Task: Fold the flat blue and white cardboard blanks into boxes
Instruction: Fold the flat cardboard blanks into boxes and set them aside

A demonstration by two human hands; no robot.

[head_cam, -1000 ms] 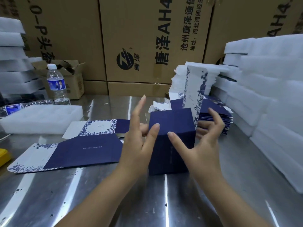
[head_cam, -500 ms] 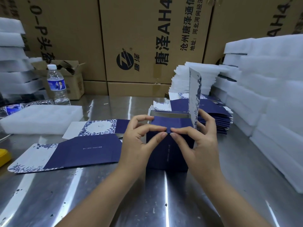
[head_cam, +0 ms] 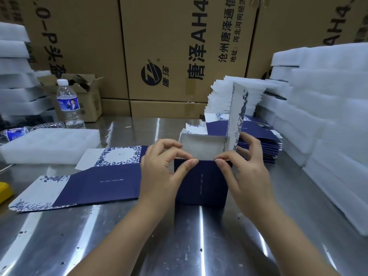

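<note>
Left of the half-folded box (head_cam: pixel 202 184), a flat blank (head_cam: pixel 95 186) lies with its edge at the left hand (head_cam: pixel 159 174); bare table (head_cam: pixel 191 242) spreads before the box. Left and right hand (head_cam: pixel 247 170) each pinch its near top edge; foam stacks (head_cam: pixel 330 136) wall its right.

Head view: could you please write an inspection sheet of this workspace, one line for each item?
Surface: metal table, shiny, with dark specks.
Job's things: box stands half folded, top open, one white flap upright; two flat blanks lie left of it; stack of blanks behind.
Clutter: water bottle, foam pad, yellow object at the left edge.
Grippers: left hand and right hand pinch the box's near top edge.
Cables: nothing seen.
Surroundings: brown cartons behind; foam stacks on both sides.
</note>
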